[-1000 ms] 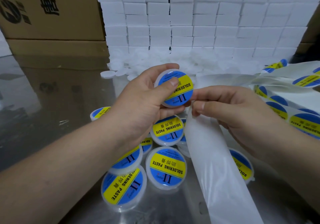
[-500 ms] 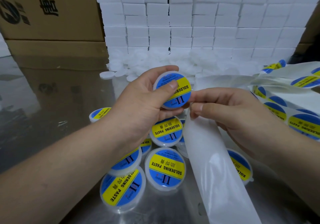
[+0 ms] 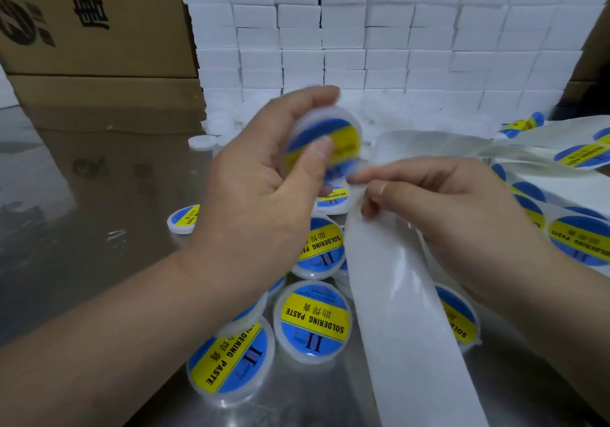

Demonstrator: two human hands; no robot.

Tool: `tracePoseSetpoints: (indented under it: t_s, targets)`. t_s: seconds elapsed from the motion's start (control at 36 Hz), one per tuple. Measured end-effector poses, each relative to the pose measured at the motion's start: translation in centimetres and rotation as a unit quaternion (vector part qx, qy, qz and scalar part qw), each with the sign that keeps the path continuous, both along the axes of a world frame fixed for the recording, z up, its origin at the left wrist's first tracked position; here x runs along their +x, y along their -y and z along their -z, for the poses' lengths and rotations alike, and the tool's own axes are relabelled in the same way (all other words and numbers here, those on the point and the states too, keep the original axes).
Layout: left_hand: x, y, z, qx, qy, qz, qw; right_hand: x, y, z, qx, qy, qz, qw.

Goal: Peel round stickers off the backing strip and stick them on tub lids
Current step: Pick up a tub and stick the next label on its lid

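- Gripping a round white plastic tub with a blue and yellow sticker on its lid [image 3: 325,144], the left hand [image 3: 264,182] holds it tilted and raised above the table; its fingers [image 3: 313,96] curl over the top rim and the thumb presses on the sticker face.
- Just right of that thumb, the right hand [image 3: 455,208] pinches the long white glossy backing strip [image 3: 406,311] between thumb and bent fingers [image 3: 369,177], the index fingertip nearly touching the held tub's lower edge.
- The strip runs down from the right fingers toward the lower edge of the view.
- Beneath both hands, already labelled white tubs reading "SOLDERING PASTE" [image 3: 313,321] lie clustered on the shiny metal table [image 3: 82,228]; one sits apart to the left of the left wrist.
- Beyond the right hand's knuckles, more strip carrying unpeeled blue and yellow round stickers [image 3: 581,241] lies loose.
- Past the left fingertips stand stacked small white boxes [image 3: 363,30], with brown cardboard cartons [image 3: 92,20] to their left.
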State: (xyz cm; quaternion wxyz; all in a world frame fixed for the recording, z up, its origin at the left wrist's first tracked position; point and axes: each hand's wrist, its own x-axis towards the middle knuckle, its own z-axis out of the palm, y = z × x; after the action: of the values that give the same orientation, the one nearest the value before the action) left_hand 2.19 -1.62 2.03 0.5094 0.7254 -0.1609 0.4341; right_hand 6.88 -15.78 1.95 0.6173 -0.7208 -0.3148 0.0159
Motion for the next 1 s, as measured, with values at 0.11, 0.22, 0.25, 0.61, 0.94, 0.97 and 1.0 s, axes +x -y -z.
tracePoseSetpoints:
  t_s: [0.11, 0.22, 0.25, 0.61, 0.94, 0.97, 1.0]
  targets:
    - [0.3, -1.3, -1.5, -0.139, 0.03, -0.053, 0.988, 1.5, 0.4, 0.8, -0.063, 0.0, 0.113, 0.992]
    - [0.2, -0.7, -0.5, -0.072, -0.084, -0.038, 0.993, 1.2, 0.5, 0.7, -0.038, 0.047, 0.092, 0.994]
    - [0.1, -0.3, 0.0, -0.034, -0.112, -0.015, 0.993, 0.9, 0.4, 0.6, -0.035, 0.071, 0.064, 0.995]
    - [0.0, 0.2, 0.9, 0.11, -0.135, -0.026, 0.984, 0.4, 0.0, 1.1, -0.108, 0.22, 0.068, 0.967]
    - [0.4, -0.7, 1.3, 0.175, -0.175, -0.052, 0.968, 0.9, 0.2, 1.4, -0.128, 0.191, 0.091, 0.969]
    - [0.3, -0.6, 1.2, 0.178, -0.172, -0.07, 0.966, 1.0, 0.3, 1.4, -0.127, 0.184, 0.101, 0.97]
    - [0.3, -0.7, 1.0, 0.172, -0.175, -0.087, 0.966, 1.1, 0.4, 1.4, -0.113, 0.173, 0.107, 0.973]
